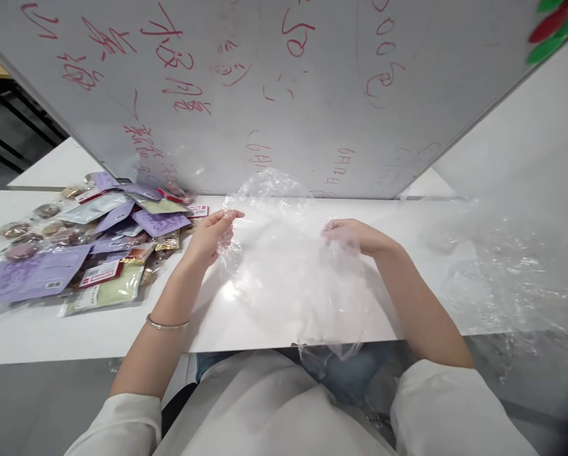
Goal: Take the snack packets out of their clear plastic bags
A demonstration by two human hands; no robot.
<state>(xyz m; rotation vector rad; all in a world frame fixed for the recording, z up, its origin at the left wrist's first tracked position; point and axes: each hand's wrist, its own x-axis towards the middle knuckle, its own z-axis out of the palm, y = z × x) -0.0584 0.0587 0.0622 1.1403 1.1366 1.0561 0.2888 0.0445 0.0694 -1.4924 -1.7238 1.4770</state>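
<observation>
A clear, crinkled plastic bag stretches between my two hands above the white table. My left hand pinches one side of it, thumb and fingers closed, with the index finger pointing inward. On the other side my right hand is closed on the plastic, its fingertips partly behind the film. Part of the clear plastic droops over the table's front edge toward my lap. Left of my left hand lies a pile of small packets: purple pouches, a pale green pouch and clear bags with round brown pieces.
A whiteboard with red handwriting stands along the back of the white table. More clear plastic bags are heaped at the right and hang past the table edge. Red and green shapes are on the board's upper right corner.
</observation>
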